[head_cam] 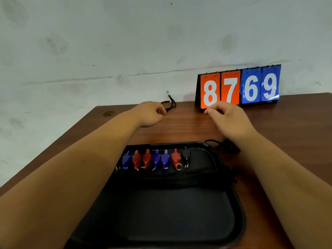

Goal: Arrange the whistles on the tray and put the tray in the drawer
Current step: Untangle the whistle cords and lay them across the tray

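A black tray point(239, 203) lies on the wooden table point(194, 128) in front of me. Several whistles stand in a row along its far side: blue point(126, 159), red point(136, 159), red again point(147, 158), two blue point(160, 159), red point(176, 159) and black point(186, 155). A bundle of black cords point(170, 178) crosses the tray below them. My left hand point(150, 115) is beyond the tray, its fingertips pinching a black lanyard point(170, 105) that lies at the table's back edge. My right hand point(228, 119) hovers beside it with fingers curled; I see nothing in it.
A flip scoreboard point(239, 87) reading 8769 stands at the back right against the white wall. A black cord and a dark object point(227, 146) lie on the table just right of the tray's far corner, partly under my right forearm. No drawer is in view.
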{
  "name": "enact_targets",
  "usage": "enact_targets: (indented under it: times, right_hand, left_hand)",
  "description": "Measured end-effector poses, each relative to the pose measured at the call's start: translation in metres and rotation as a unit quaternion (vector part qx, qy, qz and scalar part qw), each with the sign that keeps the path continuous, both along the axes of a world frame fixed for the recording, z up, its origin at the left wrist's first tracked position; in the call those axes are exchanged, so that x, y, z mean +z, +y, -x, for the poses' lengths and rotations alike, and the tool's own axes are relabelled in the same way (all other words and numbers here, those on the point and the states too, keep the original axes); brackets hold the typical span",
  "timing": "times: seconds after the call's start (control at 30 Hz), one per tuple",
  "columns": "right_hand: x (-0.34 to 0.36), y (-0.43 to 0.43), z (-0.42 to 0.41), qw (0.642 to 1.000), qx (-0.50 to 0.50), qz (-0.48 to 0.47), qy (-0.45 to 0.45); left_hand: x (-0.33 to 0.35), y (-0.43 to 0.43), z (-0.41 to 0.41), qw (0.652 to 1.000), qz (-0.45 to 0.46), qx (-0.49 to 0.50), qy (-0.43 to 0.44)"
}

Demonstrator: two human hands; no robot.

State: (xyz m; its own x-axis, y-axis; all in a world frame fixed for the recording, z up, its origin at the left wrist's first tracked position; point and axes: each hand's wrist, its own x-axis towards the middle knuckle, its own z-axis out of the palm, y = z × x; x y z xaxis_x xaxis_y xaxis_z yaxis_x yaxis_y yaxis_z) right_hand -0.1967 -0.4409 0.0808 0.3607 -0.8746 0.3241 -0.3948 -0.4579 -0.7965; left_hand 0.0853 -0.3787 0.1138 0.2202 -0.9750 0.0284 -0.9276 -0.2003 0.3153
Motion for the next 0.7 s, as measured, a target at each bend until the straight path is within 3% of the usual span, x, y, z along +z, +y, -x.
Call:
enact_targets:
  times: [0.13,0.23,0.33,0.7]
  right_hand:
    - [-0.020,-0.014,-0.002,0.997,0.029,0.061,0.042]
    - [-0.025,-0.022,0.000,0.996,0.038,0.067,0.052]
    - [-0.026,-0.025,0.003,0.996,0.040,0.055,0.061]
    - [-0.018,-0.014,0.003,0.997,0.044,0.040,0.044]
  left_hand:
    - [-0.014,-0.049,-0.007,0.995,-0.074,-0.024,-0.066]
    - [-0.021,-0.075,-0.012,0.980,-0.132,0.010,-0.146]
    - [-0.024,-0.089,-0.016,0.977,-0.158,0.023,-0.141]
    - [-0.013,-0.058,0.009,0.997,0.064,-0.016,-0.040]
